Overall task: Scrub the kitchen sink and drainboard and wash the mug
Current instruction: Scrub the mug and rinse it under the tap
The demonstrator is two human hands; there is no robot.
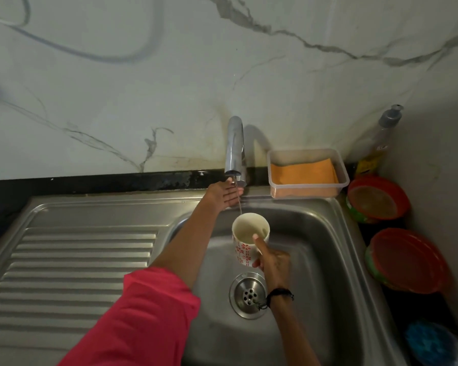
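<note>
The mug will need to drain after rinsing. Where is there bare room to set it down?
The ribbed drainboard, left of the sink basin, is bare. The right counter is crowded: clear tub with orange cloth, soap bottle, two red-lidded containers and a blue scrubber. The right hand holds the mug; the left hand is at the tap.

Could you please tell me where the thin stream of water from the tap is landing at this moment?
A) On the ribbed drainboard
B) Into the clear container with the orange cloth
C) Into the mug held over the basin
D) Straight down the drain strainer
C: the thin stream from the tap drops to the rim of the mug, which the right hand grips over the sink.
</note>
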